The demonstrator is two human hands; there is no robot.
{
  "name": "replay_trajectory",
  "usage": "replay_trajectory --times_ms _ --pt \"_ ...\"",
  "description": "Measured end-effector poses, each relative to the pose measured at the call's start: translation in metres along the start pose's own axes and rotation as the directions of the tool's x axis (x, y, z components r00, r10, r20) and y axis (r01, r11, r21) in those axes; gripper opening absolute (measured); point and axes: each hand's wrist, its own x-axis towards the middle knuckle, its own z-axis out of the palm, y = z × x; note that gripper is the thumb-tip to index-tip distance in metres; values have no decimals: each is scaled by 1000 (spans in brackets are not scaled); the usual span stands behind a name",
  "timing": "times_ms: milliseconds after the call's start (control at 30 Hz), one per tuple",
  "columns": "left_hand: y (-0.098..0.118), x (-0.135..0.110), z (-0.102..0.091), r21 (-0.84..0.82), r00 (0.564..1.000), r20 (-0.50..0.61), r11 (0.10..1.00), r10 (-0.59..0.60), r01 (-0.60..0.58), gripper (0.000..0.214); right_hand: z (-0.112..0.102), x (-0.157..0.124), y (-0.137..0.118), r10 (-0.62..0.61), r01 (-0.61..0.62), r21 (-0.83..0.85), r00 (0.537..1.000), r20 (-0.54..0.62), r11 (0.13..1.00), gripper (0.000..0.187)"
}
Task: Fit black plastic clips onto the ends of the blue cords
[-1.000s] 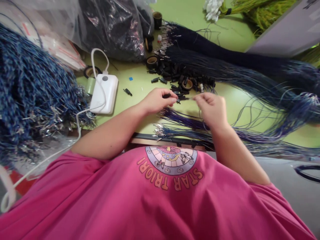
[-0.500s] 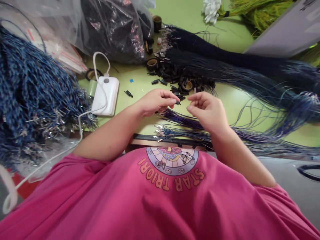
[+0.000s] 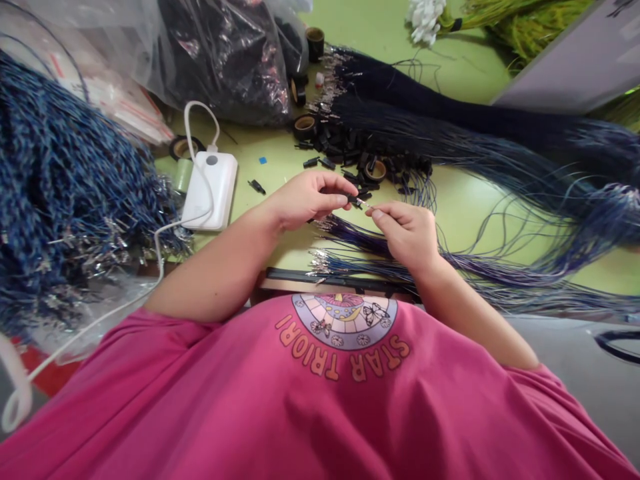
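My left hand [image 3: 306,198] pinches a small black plastic connector [image 3: 354,199] between thumb and fingers. My right hand [image 3: 406,230] is closed in a pinch on the metal-tipped end of a thin blue wire [image 3: 434,200], its fingertips almost touching the connector. Both hands hover just above a fan of purple-blue wires with metal terminals [image 3: 350,257] lying along the near edge of the green table [image 3: 280,167]. A heap of loose black connectors [image 3: 367,157] lies right behind the hands.
A white power bank [image 3: 209,189] with its cable lies to the left. A big heap of twisted blue wires [image 3: 65,180] fills the far left. Dark wire bundles [image 3: 475,133] run right. Tape rolls [image 3: 303,125] and plastic bags [image 3: 225,53] sit behind.
My right hand has come down and left with the wire end until it meets the connector in my left hand. The left hand has hardly moved.
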Motion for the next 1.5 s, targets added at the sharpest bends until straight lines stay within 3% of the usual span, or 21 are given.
replay_trajectory --times_ms 267,433,667,967,1200,1367,1500 --pt "-3 1 0 18 999 -30 1000 15 -15 30 -5 3 -5 143 -148 50 985 94 988 24" --pt "-2 0 1 113 998 -43 993 39 -34 32 -7 7 -8 247 -263 96 957 151 960 21" --pt "-2 3 3 289 984 -83 949 156 -126 27 -3 13 -7 422 -485 238 865 271 841 15" --pt "-5 4 6 394 976 -122 911 181 -119 25 1 18 -1 432 -545 366 832 348 755 11" --pt "-7 7 5 325 991 -67 942 116 -88 28 7 18 0 429 -586 424 804 412 690 8" --pt "-3 4 2 254 997 -55 966 61 -45 30 5 22 -5 432 -641 513 766 476 570 6" --pt "-3 3 0 273 997 -22 960 69 -61 30 3 25 -6 434 -690 499 720 541 524 6"
